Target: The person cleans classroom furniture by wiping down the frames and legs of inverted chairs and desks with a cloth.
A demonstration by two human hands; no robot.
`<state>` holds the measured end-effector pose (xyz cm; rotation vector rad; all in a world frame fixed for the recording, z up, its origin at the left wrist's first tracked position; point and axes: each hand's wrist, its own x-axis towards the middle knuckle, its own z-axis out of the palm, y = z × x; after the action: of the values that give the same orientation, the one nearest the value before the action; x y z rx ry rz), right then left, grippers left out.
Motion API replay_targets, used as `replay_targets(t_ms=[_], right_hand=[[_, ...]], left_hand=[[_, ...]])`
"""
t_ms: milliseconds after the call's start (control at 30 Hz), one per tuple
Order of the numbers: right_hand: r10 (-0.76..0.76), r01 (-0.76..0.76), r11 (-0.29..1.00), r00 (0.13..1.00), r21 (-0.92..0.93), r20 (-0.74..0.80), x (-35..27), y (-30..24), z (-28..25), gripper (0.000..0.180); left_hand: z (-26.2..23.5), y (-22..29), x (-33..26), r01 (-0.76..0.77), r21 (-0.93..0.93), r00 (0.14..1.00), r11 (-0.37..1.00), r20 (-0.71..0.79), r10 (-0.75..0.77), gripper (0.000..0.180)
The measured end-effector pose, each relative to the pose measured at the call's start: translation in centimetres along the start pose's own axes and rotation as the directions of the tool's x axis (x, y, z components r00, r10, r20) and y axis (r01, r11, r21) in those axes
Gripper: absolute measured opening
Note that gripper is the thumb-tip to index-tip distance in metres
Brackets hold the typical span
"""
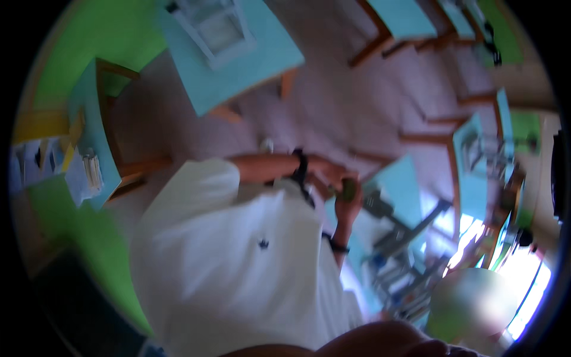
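a small green round thing (349, 189) sits a little to the 3 o'clock side of the picture's middle, above the near edge of a turquoise table (399, 181). the right hand (351, 209) comes up from 6 o'clock and its grip is clenched around the green thing. the left hand (329, 175) meets it from 9 o'clock; blur hides whether its grip is closed. each wrist wears a black band. a white shirt (238, 256) fills the 7 o'clock side. grey metal frames (399, 237) lie on the table toward 4 o'clock. a second turquoise table (250, 68) stands at 12 o'clock on the pinkish floor (357, 101).
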<state>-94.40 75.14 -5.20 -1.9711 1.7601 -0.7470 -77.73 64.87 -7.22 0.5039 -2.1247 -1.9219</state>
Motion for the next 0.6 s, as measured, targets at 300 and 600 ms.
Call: replay_targets(t_ms=[300, 600], right_hand=[[-0.232, 0.252, 0.925, 0.967, 0.285, -0.103, 14.5, -9.3, 8.4, 0.051], [-0.484, 0.355, 0.812, 0.854, 0.464, 0.193, 27.8, -19.9, 17.5, 0.028]], left_hand=[[-8.9, 1.6, -14.0, 0.089, -0.03, 0.704, 0.996, -0.705, -0.084, 0.039], [-13.9, 3.4, -23.7, 0.08, 0.07, 0.113, 0.994, -0.992, 0.061, 0.039]])
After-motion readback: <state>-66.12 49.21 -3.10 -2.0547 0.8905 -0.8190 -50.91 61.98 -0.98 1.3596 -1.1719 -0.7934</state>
